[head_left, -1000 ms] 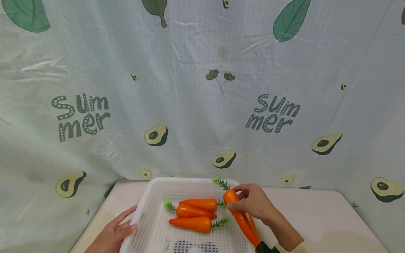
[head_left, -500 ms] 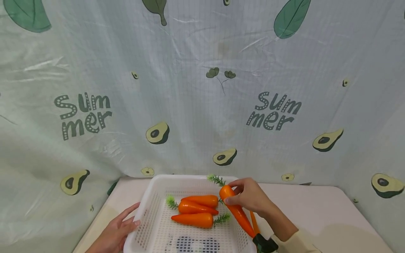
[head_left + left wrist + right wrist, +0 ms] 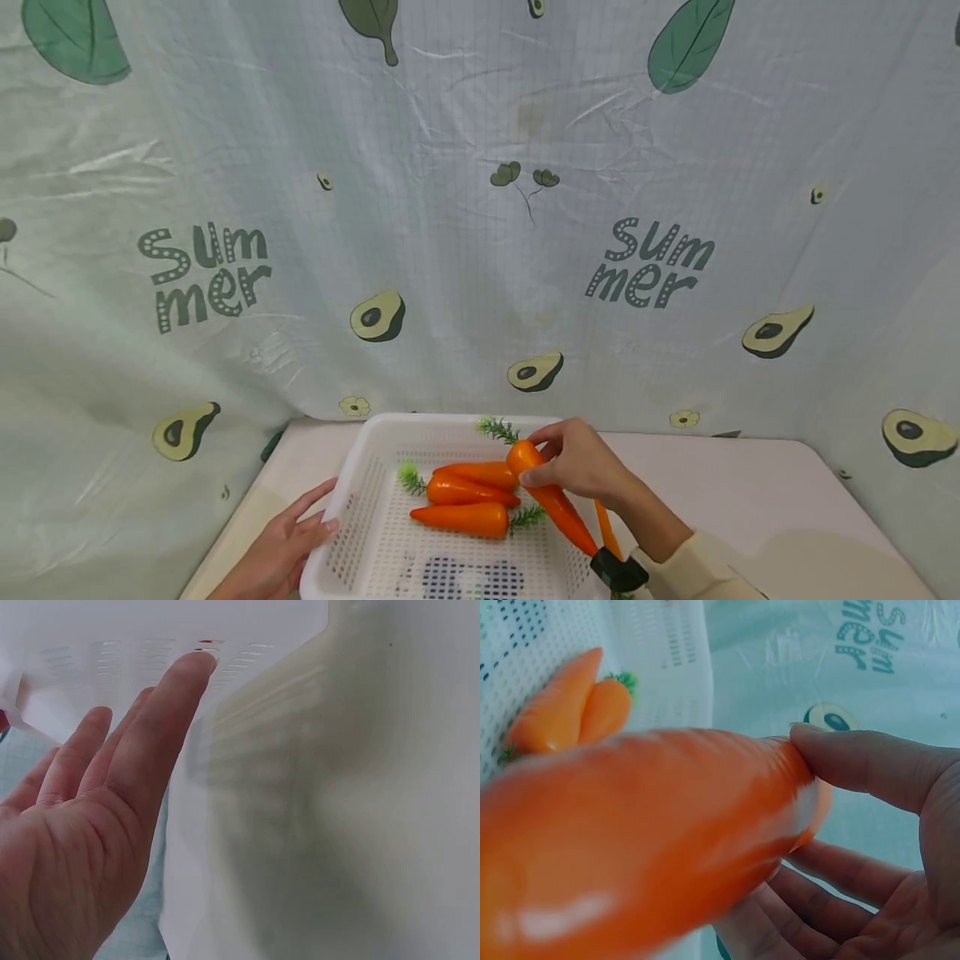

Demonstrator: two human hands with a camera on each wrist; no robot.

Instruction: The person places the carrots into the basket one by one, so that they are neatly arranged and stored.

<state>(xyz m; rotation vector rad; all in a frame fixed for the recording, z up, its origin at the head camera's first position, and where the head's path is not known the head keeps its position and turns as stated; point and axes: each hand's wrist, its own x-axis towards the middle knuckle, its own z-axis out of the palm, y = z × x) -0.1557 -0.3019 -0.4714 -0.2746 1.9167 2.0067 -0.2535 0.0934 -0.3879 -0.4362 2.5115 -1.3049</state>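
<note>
A white perforated basket (image 3: 358, 517) sits on the table with three orange toy carrots (image 3: 468, 492) lying in it. My right hand (image 3: 577, 462) grips a fourth carrot (image 3: 551, 500) by its thick end, over the basket's right rim, tip pointing back toward me. In the right wrist view this carrot (image 3: 645, 840) fills the frame, pinched by thumb and fingers (image 3: 870, 761). My left hand (image 3: 281, 546) lies flat with straight fingers against the basket's left wall (image 3: 247, 787). Another orange carrot (image 3: 606, 533) lies on the table just right of the basket.
The pale table (image 3: 757, 508) extends to the right of the basket. A hanging cloth (image 3: 480, 208) printed with avocados and "Summer" closes off the back and sides. A dark patch (image 3: 465, 577) shows through the basket floor near me.
My right hand has carried the held carrot leftward, further over the basket. My left hand has stayed on the basket's left side.
</note>
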